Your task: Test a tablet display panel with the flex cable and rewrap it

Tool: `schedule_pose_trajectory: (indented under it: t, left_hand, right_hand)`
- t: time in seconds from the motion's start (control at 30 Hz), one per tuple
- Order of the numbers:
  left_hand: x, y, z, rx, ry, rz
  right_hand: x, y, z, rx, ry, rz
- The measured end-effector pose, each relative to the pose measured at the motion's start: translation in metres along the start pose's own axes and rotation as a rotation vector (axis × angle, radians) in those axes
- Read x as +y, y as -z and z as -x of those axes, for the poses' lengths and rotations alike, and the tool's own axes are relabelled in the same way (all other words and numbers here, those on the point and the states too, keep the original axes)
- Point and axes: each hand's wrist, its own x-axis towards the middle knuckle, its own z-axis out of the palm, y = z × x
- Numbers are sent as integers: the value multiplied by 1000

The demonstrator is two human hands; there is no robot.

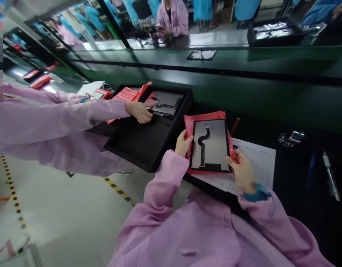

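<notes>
My left hand [183,144] grips the left edge of a display panel [215,144] and the red bubble-wrap bag [189,120] behind it. My right hand [243,168], with a blue wrist strap [256,193], holds the lower right corner, thumb in front and fingers around the red wrap. The panel's grey back faces me, tilted, with a curved black ribbon cable [203,144] on it. The wrap shows around the panel's edges. Under it lies a printed sheet [264,159], partly covered.
At left a co-worker's hand [141,111] reaches into a black tray [137,148] holding another panel [168,102] and red bubble-wrap bags [126,94]. A pen [330,174] and a shiny clear wrapper [291,138] lie on the right. A green ledge [271,100] runs behind.
</notes>
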Motion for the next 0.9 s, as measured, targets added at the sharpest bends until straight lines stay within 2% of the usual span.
schedule_pose_trajectory:
  t: [0.1,0.17,0.23,0.33,0.4,0.5,0.6,0.7,0.8,0.9]
  left_hand:
    - [-16,12,23,100,-157,-376]
    - [-29,19,44,97,-197,-564]
    - [-41,25,65,44,-222,-647]
    - [-55,31,86,-101,-252,-703]
    - [-60,33,91,-167,-250,-740]
    - [-66,35,88,-171,-249,-796]
    - [-70,35,85,-130,-276,-830]
    - [-69,35,86,-97,-282,-839]
    - [-63,38,90,-76,-301,-839]
    - [-56,41,93,21,-290,-764]
  right_hand:
    - [6,-4,-6,44,24,3]
    - [9,-7,-7,69,36,2]
    - [10,-11,-3,89,42,-39]
    - [6,-15,7,95,-7,-171]
    - [2,-15,15,71,-70,-239]
    - [0,-10,25,-7,-116,-209]
    - [0,1,31,-92,-86,0]
    - [0,12,36,-155,51,363]
    - [-4,19,39,-99,259,755]
    - [-5,20,38,-33,354,971]
